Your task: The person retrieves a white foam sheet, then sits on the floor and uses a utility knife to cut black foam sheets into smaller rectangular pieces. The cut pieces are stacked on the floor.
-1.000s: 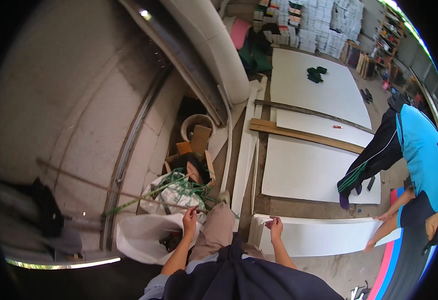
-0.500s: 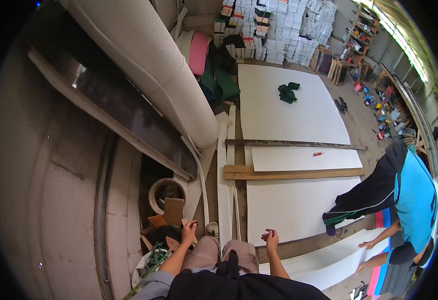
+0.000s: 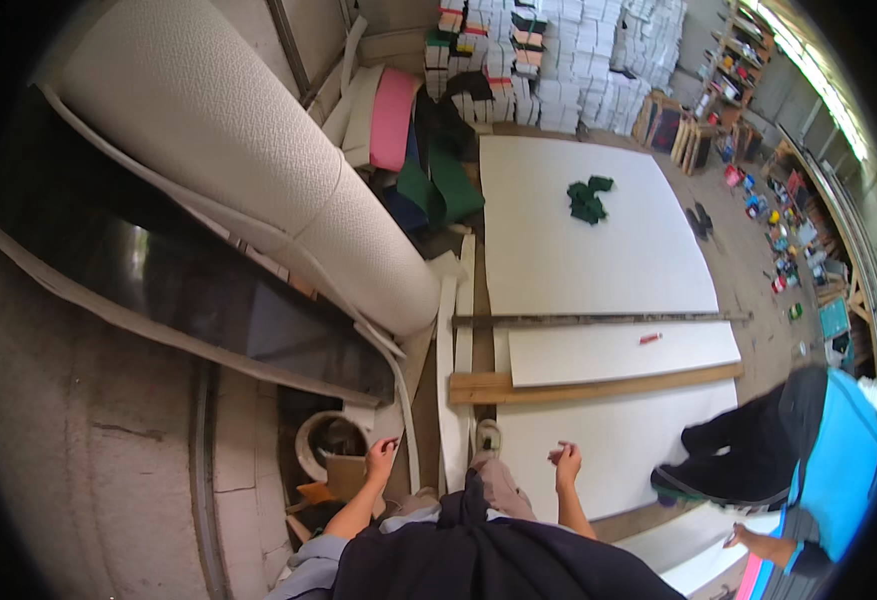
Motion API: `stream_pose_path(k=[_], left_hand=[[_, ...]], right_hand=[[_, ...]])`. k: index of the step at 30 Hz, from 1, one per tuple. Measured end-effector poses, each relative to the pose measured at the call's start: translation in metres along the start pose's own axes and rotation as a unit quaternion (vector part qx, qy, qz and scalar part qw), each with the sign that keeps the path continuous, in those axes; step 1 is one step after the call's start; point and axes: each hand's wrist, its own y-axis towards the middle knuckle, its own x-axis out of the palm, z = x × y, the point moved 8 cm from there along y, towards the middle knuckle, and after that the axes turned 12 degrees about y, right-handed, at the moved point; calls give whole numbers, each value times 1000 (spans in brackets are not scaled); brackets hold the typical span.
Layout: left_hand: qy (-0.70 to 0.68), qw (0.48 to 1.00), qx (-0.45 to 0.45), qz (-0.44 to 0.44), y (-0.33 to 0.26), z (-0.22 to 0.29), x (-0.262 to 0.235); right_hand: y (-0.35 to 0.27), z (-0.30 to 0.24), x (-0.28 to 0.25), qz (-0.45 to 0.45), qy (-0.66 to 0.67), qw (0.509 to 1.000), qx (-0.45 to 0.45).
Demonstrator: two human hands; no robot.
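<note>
My left hand (image 3: 380,462) hangs in the air, its fingers loosely bent and apart, and I see nothing in it. Just below it in the picture are a round pot-like container (image 3: 305,447) and a brown block (image 3: 346,476). My right hand (image 3: 566,466) is raised above the nearest part of a large white sheet (image 3: 598,450), touching nothing; its fingers are half curled and somewhat apart. Across the white sheets lie a wooden plank (image 3: 598,384) and a dark narrow bar (image 3: 598,320). Between them a small red object (image 3: 650,339) rests on a white piece (image 3: 578,355).
A thick off-white textured roll (image 3: 248,130) leans on the left beside a dark glossy panel (image 3: 158,240). A co-worker in a blue top (image 3: 843,450) bends over white sheets at right. Dark green cloth (image 3: 588,200) lies on the far sheet; stacked white blocks (image 3: 558,60) stand behind.
My view has shifted and one shoe now shows farther forward, by the plank. Both my hands stay raised. The co-worker's visible hand is still at the white sheets.
</note>
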Motion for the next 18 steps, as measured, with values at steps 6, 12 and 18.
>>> stream_pose_path(k=[6, 12, 18], left_hand=[[21, 995, -70, 64, 44, 34, -5], [-37, 994, -25, 103, 121, 119, 12], [-44, 995, 9, 91, 236, 182, 61]], right_hand=[[90, -43, 33, -45, -21, 999, 18], [178, -106, 97, -68, 15, 998, -12], [232, -152, 202, -168, 36, 985, -23]])
